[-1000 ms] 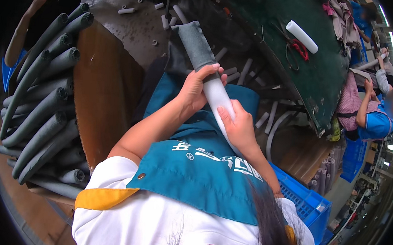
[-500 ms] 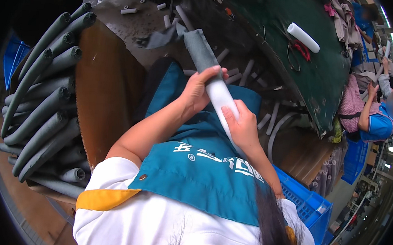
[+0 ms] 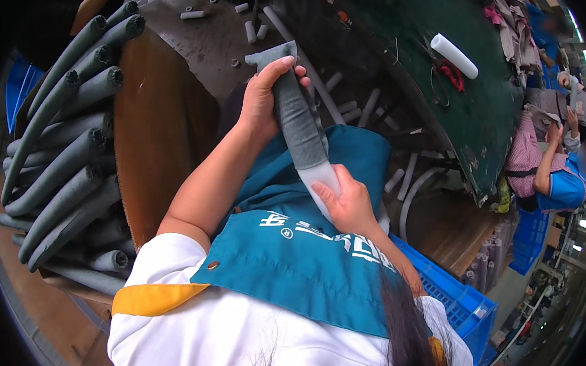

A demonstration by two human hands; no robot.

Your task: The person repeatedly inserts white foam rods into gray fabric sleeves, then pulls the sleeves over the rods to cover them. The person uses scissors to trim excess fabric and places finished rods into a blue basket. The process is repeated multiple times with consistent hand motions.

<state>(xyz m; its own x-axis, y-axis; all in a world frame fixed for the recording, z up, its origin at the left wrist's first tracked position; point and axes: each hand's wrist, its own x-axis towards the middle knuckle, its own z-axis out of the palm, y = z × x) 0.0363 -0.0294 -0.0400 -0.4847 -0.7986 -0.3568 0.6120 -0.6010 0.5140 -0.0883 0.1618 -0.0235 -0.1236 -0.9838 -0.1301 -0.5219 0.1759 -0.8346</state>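
Observation:
A white foam tube (image 3: 317, 185) slants across the front of my apron, its far part inside a grey fabric sleeve (image 3: 298, 125). My left hand (image 3: 265, 96) is closed round the sleeve near its far end, where a flap of cloth sticks out past my fingers. Lower down, my right hand (image 3: 351, 204) grips the bare white part of the tube, thumb on top. The sleeve's near edge lies just beyond my right fingers. How far the tube reaches inside the sleeve is hidden.
Grey-covered tubes (image 3: 69, 174) are stacked at the left beside a brown cardboard sheet (image 3: 155, 119). A dark green table (image 3: 412, 28) bears a white tube (image 3: 454, 56) and red-handled scissors (image 3: 451, 74). White offcuts litter the floor. A blue crate (image 3: 448, 289) stands right; co-workers sit beyond.
My left hand has moved from the sleeve's near edge to its far end. The sleeve now reaches further down the foam tube towards my right hand, leaving less white showing.

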